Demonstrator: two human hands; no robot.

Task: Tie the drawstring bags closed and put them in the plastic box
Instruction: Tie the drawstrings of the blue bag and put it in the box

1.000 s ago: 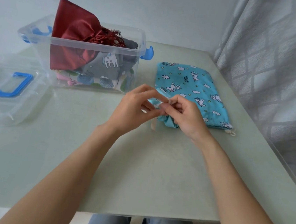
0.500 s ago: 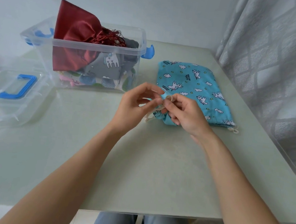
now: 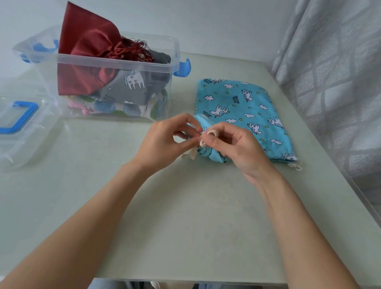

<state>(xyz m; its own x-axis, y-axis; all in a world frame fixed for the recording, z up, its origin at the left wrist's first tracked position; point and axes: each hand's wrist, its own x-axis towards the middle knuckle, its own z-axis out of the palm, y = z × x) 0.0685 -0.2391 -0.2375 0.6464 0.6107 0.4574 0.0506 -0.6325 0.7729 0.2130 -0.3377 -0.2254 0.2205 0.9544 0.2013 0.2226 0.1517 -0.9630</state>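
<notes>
The blue bag bears small print, too blurred to read. It lies on the table right of the box, long axis running away-left, gathered mouth nearest. Left hand and right hand both pinch its cord. A lid lies far left.

A turquoise unicorn-print drawstring bag lies flat on the table, its mouth gathered, cream cord looped above. Left of it, the clear plastic box holds a red bag and printed ones.
</notes>
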